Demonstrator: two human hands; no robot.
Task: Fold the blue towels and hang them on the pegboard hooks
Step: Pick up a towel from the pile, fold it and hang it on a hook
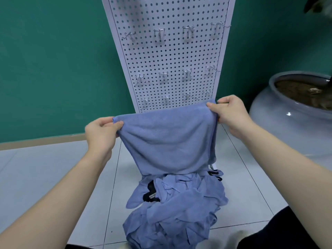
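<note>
A blue towel (pixel 168 141) hangs spread in front of me, held up by its two top corners. My left hand (pixel 100 133) pinches the left corner and my right hand (pixel 231 114) pinches the right corner. Its lower edge reaches a crumpled pile of blue towels (pixel 176 209) on the floor, with black tags showing among them. Behind stands a white pegboard (pixel 168 56) with three rows of bare metal hooks (pixel 159 34); the held towel covers the board's bottom edge.
A large grey ceramic pot (pixel 287 123) with soil stands on the right, close to my right hand. A green wall is behind the board. Pale floor tiles (pixel 45 173) stretch to the left. My dark-clothed knee (pixel 280 229) shows at bottom right.
</note>
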